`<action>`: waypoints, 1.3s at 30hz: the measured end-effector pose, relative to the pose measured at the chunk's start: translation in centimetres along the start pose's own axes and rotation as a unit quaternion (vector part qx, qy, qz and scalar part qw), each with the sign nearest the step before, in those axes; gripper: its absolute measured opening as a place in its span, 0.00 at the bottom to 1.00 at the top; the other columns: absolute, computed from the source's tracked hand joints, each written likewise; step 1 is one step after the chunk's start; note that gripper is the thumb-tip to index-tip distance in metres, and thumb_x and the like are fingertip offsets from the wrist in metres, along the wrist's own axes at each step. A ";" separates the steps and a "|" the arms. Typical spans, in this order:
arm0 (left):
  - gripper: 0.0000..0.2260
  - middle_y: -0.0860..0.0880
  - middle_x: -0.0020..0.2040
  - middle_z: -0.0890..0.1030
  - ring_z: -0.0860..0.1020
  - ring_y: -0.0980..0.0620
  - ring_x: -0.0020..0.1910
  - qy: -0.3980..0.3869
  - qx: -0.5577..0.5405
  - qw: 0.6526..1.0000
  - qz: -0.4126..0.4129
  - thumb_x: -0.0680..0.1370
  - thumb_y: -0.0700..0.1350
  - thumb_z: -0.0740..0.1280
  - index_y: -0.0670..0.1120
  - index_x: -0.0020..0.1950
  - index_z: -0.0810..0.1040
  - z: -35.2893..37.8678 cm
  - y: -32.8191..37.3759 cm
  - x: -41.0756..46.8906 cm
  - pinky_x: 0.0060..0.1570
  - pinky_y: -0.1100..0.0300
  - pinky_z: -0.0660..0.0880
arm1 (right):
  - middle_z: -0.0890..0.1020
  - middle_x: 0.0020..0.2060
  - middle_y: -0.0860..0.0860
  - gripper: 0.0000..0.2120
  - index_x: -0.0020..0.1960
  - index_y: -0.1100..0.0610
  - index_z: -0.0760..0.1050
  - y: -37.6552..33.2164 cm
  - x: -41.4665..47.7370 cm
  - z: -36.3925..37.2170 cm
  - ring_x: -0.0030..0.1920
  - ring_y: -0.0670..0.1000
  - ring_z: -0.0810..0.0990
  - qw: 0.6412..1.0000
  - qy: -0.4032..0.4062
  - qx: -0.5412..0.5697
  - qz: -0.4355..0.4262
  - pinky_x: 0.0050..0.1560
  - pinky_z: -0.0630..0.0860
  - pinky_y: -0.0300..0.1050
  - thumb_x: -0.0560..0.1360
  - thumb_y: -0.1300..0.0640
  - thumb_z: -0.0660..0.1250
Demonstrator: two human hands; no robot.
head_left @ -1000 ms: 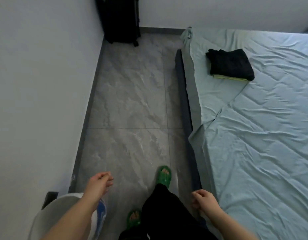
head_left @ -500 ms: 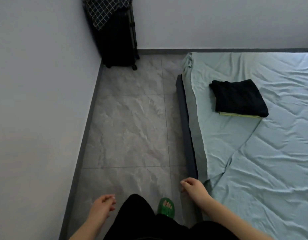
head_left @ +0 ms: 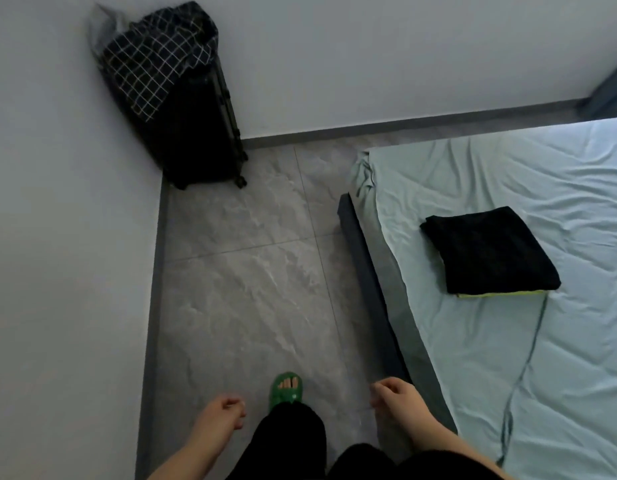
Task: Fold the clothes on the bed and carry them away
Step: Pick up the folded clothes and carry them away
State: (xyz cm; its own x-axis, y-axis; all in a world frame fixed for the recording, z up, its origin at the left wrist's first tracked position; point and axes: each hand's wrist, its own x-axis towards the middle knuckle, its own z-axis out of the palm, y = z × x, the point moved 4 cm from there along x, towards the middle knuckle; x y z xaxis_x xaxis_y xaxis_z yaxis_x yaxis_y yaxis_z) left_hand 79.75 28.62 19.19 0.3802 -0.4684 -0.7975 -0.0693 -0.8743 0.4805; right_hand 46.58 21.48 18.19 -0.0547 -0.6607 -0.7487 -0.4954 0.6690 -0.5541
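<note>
Clothes (head_left: 487,251) folded, stacked black over yellow-green on bed (head_left: 473,348); left hand (head_left: 220,415) and right hand (head_left: 397,398) loosely curled, empty, above floor (head_left: 248,289).

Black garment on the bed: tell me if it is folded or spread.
Folded. The black garment is a compact, straight-edged rectangle, resting on a yellow-green piece peeking out beneath its near edge.
</note>
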 end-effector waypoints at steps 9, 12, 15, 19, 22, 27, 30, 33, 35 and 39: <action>0.06 0.47 0.40 0.80 0.77 0.51 0.36 -0.087 0.072 0.992 0.051 0.81 0.40 0.62 0.45 0.47 0.76 3.8 18.2 7.2 0.34 0.60 0.65 | 0.83 0.34 0.55 0.07 0.47 0.60 0.79 -1.1 4.0 -5.6 0.24 0.44 0.78 0.990 0.079 0.053 0.103 0.26 0.71 0.35 0.79 0.60 0.63; 0.06 0.47 0.39 0.80 0.76 0.51 0.34 -0.102 0.102 0.988 0.058 0.81 0.39 0.62 0.44 0.46 0.76 6.7 22.5 9.3 0.34 0.61 0.64 | 0.83 0.33 0.58 0.07 0.46 0.62 0.78 -0.6 6.3 -7.7 0.28 0.52 0.80 0.981 0.087 0.098 0.141 0.33 0.75 0.42 0.79 0.61 0.64; 0.04 0.45 0.37 0.78 0.75 0.50 0.32 -0.099 0.127 0.985 0.066 0.81 0.36 0.62 0.39 0.50 0.76 9.8 26.6 10.9 0.29 0.63 0.64 | 0.81 0.31 0.57 0.07 0.45 0.64 0.78 -1.1 9.5 -10.1 0.26 0.48 0.80 0.975 0.090 0.137 0.153 0.32 0.75 0.40 0.79 0.62 0.63; 0.05 0.42 0.37 0.77 0.73 0.48 0.31 -0.102 0.173 0.977 0.068 0.80 0.33 0.61 0.35 0.54 0.75 13.3 32.2 11.7 0.17 0.71 0.65 | 0.81 0.31 0.55 0.09 0.42 0.60 0.76 -3.7 13.2 -13.8 0.27 0.49 0.78 0.972 0.076 0.151 0.163 0.31 0.73 0.39 0.80 0.62 0.62; 0.08 0.39 0.40 0.76 0.71 0.47 0.32 -0.115 0.202 0.969 0.085 0.80 0.31 0.61 0.30 0.56 0.74 16.2 36.6 12.6 0.17 0.72 0.65 | 0.79 0.32 0.57 0.10 0.41 0.61 0.75 -7.0 15.7 -16.8 0.28 0.49 0.75 0.967 0.087 0.189 0.146 0.26 0.71 0.35 0.80 0.63 0.62; 0.05 0.41 0.39 0.77 0.73 0.48 0.34 -0.144 0.271 0.947 0.093 0.80 0.34 0.61 0.36 0.52 0.75 21.8 43.1 14.4 0.27 0.64 0.70 | 0.81 0.38 0.56 0.08 0.47 0.62 0.75 -12.1 19.1 -22.2 0.32 0.50 0.76 0.952 0.122 0.245 0.139 0.30 0.69 0.36 0.80 0.59 0.61; 0.06 0.43 0.44 0.80 0.77 0.49 0.38 -0.173 0.319 0.926 0.102 0.81 0.39 0.62 0.40 0.54 0.77 26.3 47.1 16.3 0.29 0.64 0.70 | 0.81 0.39 0.54 0.09 0.51 0.61 0.76 -14.0 20.5 -24.8 0.35 0.48 0.77 0.931 0.154 0.297 0.146 0.33 0.71 0.34 0.81 0.57 0.60; 0.05 0.46 0.45 0.81 0.78 0.49 0.41 -0.221 0.375 0.893 0.115 0.81 0.41 0.63 0.43 0.53 0.78 31.6 51.0 17.9 0.34 0.60 0.70 | 0.81 0.41 0.54 0.09 0.53 0.59 0.76 -14.7 21.5 -26.5 0.37 0.49 0.78 0.899 0.192 0.350 0.180 0.37 0.71 0.37 0.81 0.56 0.59; 0.05 0.45 0.44 0.81 0.78 0.49 0.39 -0.261 0.407 0.866 0.127 0.80 0.39 0.63 0.41 0.53 0.78 35.6 53.3 18.7 0.35 0.61 0.72 | 0.82 0.41 0.53 0.09 0.53 0.58 0.76 -14.7 22.2 -27.0 0.37 0.48 0.79 0.876 0.218 0.378 0.203 0.37 0.71 0.37 0.81 0.55 0.59; 0.06 0.42 0.44 0.79 0.76 0.51 0.35 -0.324 0.450 0.817 0.160 0.79 0.35 0.64 0.38 0.54 0.77 44.5 56.0 19.3 0.31 0.67 0.72 | 0.82 0.40 0.52 0.08 0.51 0.56 0.77 -13.4 24.7 -27.9 0.35 0.47 0.79 0.832 0.259 0.429 0.238 0.36 0.71 0.36 0.81 0.55 0.60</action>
State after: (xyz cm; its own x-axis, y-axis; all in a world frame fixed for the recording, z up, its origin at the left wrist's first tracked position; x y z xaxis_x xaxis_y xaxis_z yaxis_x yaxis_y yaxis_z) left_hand 42.21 -35.07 14.44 -0.3373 -0.4055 -0.8496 -0.8307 -0.2963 0.4713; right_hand 27.68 -13.34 17.28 -0.5438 -0.1602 -0.8238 0.4789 0.7469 -0.4614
